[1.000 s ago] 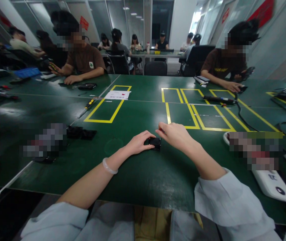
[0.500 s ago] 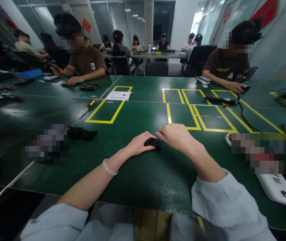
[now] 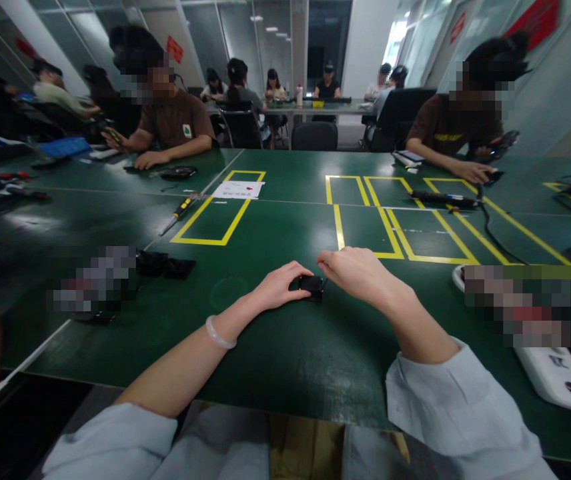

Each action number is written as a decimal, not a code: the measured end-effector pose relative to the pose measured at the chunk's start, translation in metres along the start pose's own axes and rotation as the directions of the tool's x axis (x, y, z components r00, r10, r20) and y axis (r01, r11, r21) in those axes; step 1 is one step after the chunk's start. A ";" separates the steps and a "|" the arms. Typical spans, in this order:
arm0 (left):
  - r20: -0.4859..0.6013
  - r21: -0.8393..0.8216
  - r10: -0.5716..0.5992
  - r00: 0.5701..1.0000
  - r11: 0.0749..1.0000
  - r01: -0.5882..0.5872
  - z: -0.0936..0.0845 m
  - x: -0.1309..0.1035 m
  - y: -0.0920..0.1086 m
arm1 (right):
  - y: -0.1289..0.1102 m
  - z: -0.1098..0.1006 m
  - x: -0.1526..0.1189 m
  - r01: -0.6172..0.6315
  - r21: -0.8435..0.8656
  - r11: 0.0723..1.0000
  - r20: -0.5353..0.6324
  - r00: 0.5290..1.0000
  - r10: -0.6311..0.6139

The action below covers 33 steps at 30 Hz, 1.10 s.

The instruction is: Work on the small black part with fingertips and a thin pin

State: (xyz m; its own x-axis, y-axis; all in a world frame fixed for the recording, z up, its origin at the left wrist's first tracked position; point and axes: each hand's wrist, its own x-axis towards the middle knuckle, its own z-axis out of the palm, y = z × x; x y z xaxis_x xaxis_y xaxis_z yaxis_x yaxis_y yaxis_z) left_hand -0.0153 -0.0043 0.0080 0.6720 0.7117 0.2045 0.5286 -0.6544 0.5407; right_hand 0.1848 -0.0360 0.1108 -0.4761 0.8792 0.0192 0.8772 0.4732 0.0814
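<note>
1. While the left hand (image 3: 285, 283) grips a small black box (image 3: 310, 288) between thumb and fingers, the box sits on the green table (image 3: 275, 360), on the near side of the yellow tape (image 3: 199, 241).
2. Just right of the box is the right hand (image 3: 353, 267), its fingers bent inward; whether they pinch anything, I can't tell.
3. I find no readable label on the box.
4. Across the table, a white paper (image 3: 238, 190) bears faint print and a red mark, too small to make out.
5. Yellow lettering crosses a co-worker's brown shirt (image 3: 445, 127), blurred from here.
6. Far right, a white slab (image 3: 560, 380) carries dark, illegible marks.
</note>
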 end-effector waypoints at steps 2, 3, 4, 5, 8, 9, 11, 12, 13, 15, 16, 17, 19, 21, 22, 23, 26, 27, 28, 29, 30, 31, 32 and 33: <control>0.001 0.002 0.002 1.000 1.000 -0.002 0.001 0.000 -0.001 | 0.001 0.000 0.000 0.000 0.006 1.000 0.000 1.000 0.000; 0.001 0.001 0.003 1.000 1.000 -0.003 0.001 0.000 -0.001 | 0.001 0.000 0.000 0.000 0.012 1.000 -0.002 1.000 0.000; -0.002 0.000 0.003 1.000 1.000 -0.003 0.001 0.000 -0.001 | 0.001 0.000 0.000 -0.002 0.018 1.000 -0.003 1.000 0.002; -0.004 -0.001 0.003 1.000 1.000 -0.003 0.002 0.000 -0.002 | 0.001 0.000 0.000 -0.006 0.024 1.000 -0.004 1.000 0.006; -0.011 -0.004 0.001 1.000 1.000 -0.001 0.003 0.000 -0.003 | 0.000 0.000 0.000 -0.020 0.028 0.999 0.003 1.000 0.020; -0.013 -0.003 0.000 1.000 1.000 0.000 0.003 0.000 -0.003 | 0.000 0.000 0.000 -0.022 0.023 0.999 0.005 1.000 0.022; -0.011 -0.003 0.000 1.000 1.000 0.000 0.002 0.000 -0.002 | 0.000 0.000 0.000 -0.024 0.007 1.000 0.008 1.000 0.024; -0.010 -0.004 0.001 1.000 1.000 -0.001 0.002 0.000 -0.002 | -0.001 0.000 0.000 -0.025 0.002 1.000 0.008 1.000 0.024; -0.008 -0.006 0.003 1.000 1.000 -0.003 0.001 0.000 -0.002 | -0.001 0.000 0.000 -0.025 0.001 1.000 0.005 1.000 0.025; -0.007 -0.009 0.005 1.000 1.000 -0.005 0.001 0.000 -0.002 | -0.001 0.001 0.000 -0.024 0.018 1.000 -0.011 1.000 0.024; -0.008 -0.008 0.005 1.000 1.000 -0.005 0.001 0.000 -0.002 | -0.001 0.001 0.000 -0.020 0.030 0.999 -0.020 1.000 0.021; -0.009 -0.006 0.004 1.000 1.000 -0.004 0.000 0.000 -0.002 | -0.001 0.001 -0.001 -0.015 0.042 0.999 -0.027 1.000 0.016; -0.006 -0.001 0.002 1.000 1.000 -0.002 0.000 0.000 -0.002 | -0.001 0.002 -0.001 -0.008 0.058 0.998 -0.035 0.999 0.010; -0.002 0.001 0.004 1.000 1.000 -0.004 0.001 0.000 -0.002 | -0.001 0.002 -0.002 -0.005 0.063 0.998 -0.038 0.999 0.007; -0.001 0.002 0.005 1.000 1.000 -0.005 0.001 0.000 -0.002 | -0.001 0.001 -0.001 -0.005 0.064 0.998 -0.037 0.999 0.007; -0.001 0.003 0.005 1.000 1.000 -0.005 0.001 0.000 -0.002 | -0.001 0.001 -0.001 -0.009 0.065 0.998 -0.034 0.999 0.012; -0.005 0.011 0.003 1.000 1.000 -0.003 0.002 0.000 -0.002 | -0.001 0.002 0.001 -0.037 0.058 0.998 -0.015 0.999 0.038; -0.006 0.014 0.002 1.000 1.000 -0.002 0.002 0.000 -0.002 | -0.001 0.002 0.001 -0.048 0.051 0.998 -0.009 0.999 0.049; -0.006 0.015 0.002 1.000 1.000 -0.002 0.002 0.000 -0.002 | -0.001 0.002 0.002 -0.054 0.042 0.998 -0.005 0.998 0.055; -0.005 0.015 0.002 1.000 1.000 -0.002 0.002 0.000 -0.002 | -0.001 0.003 0.002 -0.057 0.031 0.998 -0.002 0.998 0.057; -0.004 0.013 0.002 1.000 1.000 -0.002 0.002 0.000 -0.002 | 0.000 0.003 0.003 -0.056 0.021 0.998 0.002 0.998 0.056; -0.003 0.010 0.002 1.000 1.000 -0.002 0.002 0.000 -0.002 | 0.000 0.003 0.003 -0.053 0.015 0.999 0.004 0.999 0.053; -0.001 0.007 0.003 1.000 1.000 -0.003 0.001 0.000 -0.002 | 0.000 0.003 0.002 -0.047 0.012 0.999 0.005 0.999 0.047; 0.000 0.005 0.003 1.000 1.000 -0.003 0.001 0.000 -0.001 | 0.000 0.003 0.002 -0.038 0.013 0.999 0.003 0.999 0.038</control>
State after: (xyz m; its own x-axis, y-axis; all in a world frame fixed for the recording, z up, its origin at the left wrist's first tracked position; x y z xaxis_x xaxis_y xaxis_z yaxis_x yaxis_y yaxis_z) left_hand -0.0152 -0.0034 0.0063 0.6738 0.7097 0.2057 0.5291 -0.6578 0.5360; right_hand 0.1844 -0.0339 0.1081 -0.4421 0.8968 0.0190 0.8954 0.4400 0.0673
